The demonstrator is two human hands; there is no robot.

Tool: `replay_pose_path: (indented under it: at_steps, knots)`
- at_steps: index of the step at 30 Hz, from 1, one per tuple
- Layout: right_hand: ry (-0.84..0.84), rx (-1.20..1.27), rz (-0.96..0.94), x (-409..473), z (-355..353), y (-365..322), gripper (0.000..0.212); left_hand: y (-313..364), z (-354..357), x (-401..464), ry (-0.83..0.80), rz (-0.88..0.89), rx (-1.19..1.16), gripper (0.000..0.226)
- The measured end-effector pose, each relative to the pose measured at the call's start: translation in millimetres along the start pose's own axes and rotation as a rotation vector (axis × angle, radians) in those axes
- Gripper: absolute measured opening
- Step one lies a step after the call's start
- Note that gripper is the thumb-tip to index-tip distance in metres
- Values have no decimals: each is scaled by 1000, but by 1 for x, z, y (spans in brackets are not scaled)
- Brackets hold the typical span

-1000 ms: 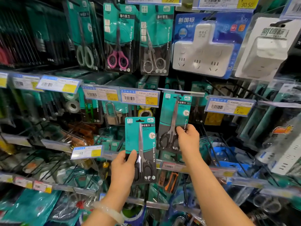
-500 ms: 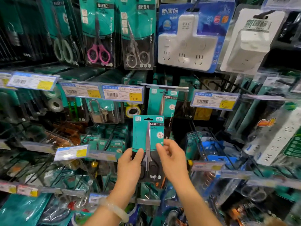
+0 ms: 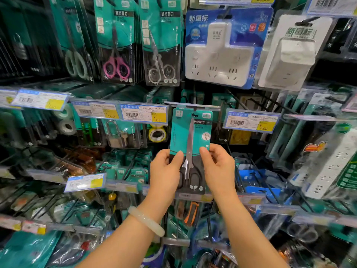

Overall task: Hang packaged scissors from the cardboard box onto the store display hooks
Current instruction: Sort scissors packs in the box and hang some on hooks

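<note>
Display rack (image 3: pixel 193 106): fills the whole frame; rows of wire hooks with clear price-tag rails, crowded with teal-carded goods.

White power strip (image 3: pixel 218 59): upper right of centre, on a blue card; a second white adapter pack (image 3: pixel 293 53) hangs just beside it at the upper right edge.

Travel scissors, pink handles (image 3: pixel 116 51): upper centre-left; a clear-handled pack (image 3: pixel 160 53) hangs just to its right.

Scissors pack (image 3: pixel 191 136): centre of the frame, upright, teal card with black-handled scissors, blades pointing up. Its top edge sits at the clear rail of the middle hook row; whether the hanging hole is on the hook cannot be told. The lower half lies between the two hands, the upper half stands clear above both.

Left hand (image 3: pixel 164 171): lower centre, thumb on the front of the card's left side, fingers curled behind, pinching the pack. A pale bangle (image 3: pixel 146 221) circles the wrist.

Right hand (image 3: pixel 219 167): just right of the pack, thumb pressed on the card's right front, fingers curled behind, gripping it.

Price tags: 3.50 tag (image 3: pixel 144 114) left of the pack, 4.00 tag (image 3: pixel 251 120) to its right.

Padlock (image 3: pixel 116 134): left of centre, under the tags.
</note>
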State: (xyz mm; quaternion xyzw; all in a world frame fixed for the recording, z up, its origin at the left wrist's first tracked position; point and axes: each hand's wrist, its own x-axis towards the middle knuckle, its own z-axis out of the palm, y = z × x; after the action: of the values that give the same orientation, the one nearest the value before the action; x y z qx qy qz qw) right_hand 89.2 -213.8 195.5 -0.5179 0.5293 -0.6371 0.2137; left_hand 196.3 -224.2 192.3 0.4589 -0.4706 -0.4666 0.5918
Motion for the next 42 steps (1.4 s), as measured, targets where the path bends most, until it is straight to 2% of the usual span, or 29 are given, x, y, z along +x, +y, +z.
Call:
replay_pose_path:
  at_steps: [5, 9, 16, 22, 28, 31, 33, 35, 37, 39, 42]
  knots:
    - [-10, 3, 40, 11, 1, 4, 21, 1, 5, 10, -12, -24, 46, 13]
    - [-19, -5, 47, 12, 3, 10, 21, -9, 4, 12, 12, -18, 48, 19]
    - [-17, -46, 87, 26, 7, 20, 21, -12, 13, 26, 64, -29, 93, 5]
    - [-23, -209, 109, 52, 13, 29, 15, -4, 23, 48, 102, 41, 410, 13]
    - [3, -358, 130, 58, 18, 28, 23, -5, 25, 60, 95, 5, 649, 32]
    - [29, -431, 179, 47, 17, 30, 34, -3, 22, 49, 29, -32, 825, 46]
    - [-25, -547, 173, 34, 12, 31, 44, -5, 20, 37, -46, -47, 997, 60]
    - [-121, -692, 104, 18, 4, 29, 40, -7, 16, 21, -130, -36, 1122, 68]
    - [-236, -877, 25, 0, -3, 26, 34, -12, 13, 6, -223, 45, 1284, 61]
    - [-372, -1050, -14, -19, -9, 23, 31, -17, 11, -10, -325, 169, 1448, 43]
    - [-543, -1192, 41, -52, -18, 28, 31, -31, 10, -38, -488, 270, 1565, 30]
